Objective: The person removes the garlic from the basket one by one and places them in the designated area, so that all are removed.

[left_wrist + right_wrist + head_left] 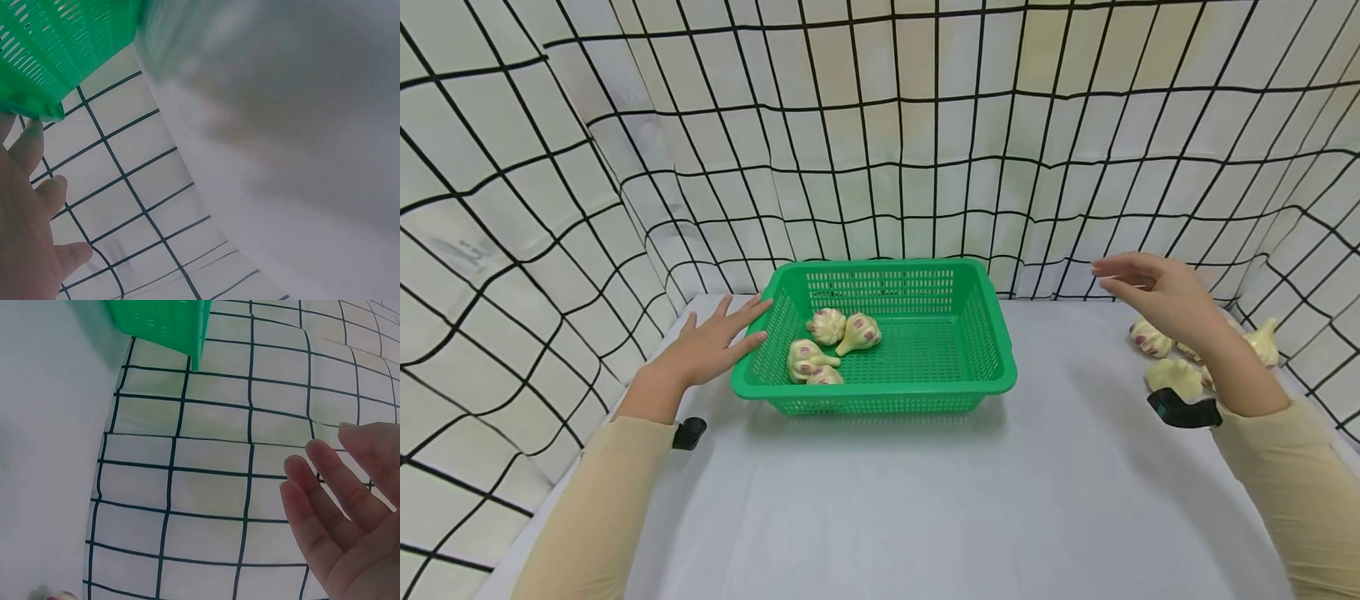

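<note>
A green plastic basket [880, 400] with slotted walls stands on the white table. Several garlic bulbs [859, 332] lie in its left half. Spread, fairly straight fingers of my left hand [711, 343] rest at the basket's left rim; in the left wrist view this hand [28, 206] has its fingertips right at the green rim [37, 111]. Over on the right, my right hand [1165, 296] hovers above the table with relaxed fingers and nothing in them. Beneath and beside it lies a pile of garlic bulbs [1172, 377], partly hidden by the forearm.
White walls with a black grid net [895, 158] enclose the table at the back and both sides. The white tabletop [887, 508] extends in front of the basket. Dark straps [1183, 408] sit at both wrists.
</note>
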Motion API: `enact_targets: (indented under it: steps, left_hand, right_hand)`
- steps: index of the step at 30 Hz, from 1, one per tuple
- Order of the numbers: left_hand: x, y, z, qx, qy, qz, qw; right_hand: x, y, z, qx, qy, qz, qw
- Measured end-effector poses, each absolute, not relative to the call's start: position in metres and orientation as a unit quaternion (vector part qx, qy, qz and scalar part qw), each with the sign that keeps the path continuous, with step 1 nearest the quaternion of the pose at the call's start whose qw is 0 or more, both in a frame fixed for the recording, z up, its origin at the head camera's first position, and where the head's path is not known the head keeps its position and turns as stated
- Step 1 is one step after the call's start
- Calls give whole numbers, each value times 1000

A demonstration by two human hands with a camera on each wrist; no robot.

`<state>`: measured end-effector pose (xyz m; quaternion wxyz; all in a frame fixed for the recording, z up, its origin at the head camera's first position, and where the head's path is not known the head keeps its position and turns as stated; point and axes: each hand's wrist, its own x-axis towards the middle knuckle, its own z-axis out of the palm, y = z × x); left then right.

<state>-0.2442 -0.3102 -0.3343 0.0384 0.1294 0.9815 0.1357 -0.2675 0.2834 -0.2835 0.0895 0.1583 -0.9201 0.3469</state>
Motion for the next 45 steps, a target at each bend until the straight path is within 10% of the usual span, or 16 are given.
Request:
enact_targets:
  steps: [45]
  left_hand:
    - [-244,-309,-334,127,982,135,38]
  right_hand:
    - [-337,103,-267,333,-888,315,20]
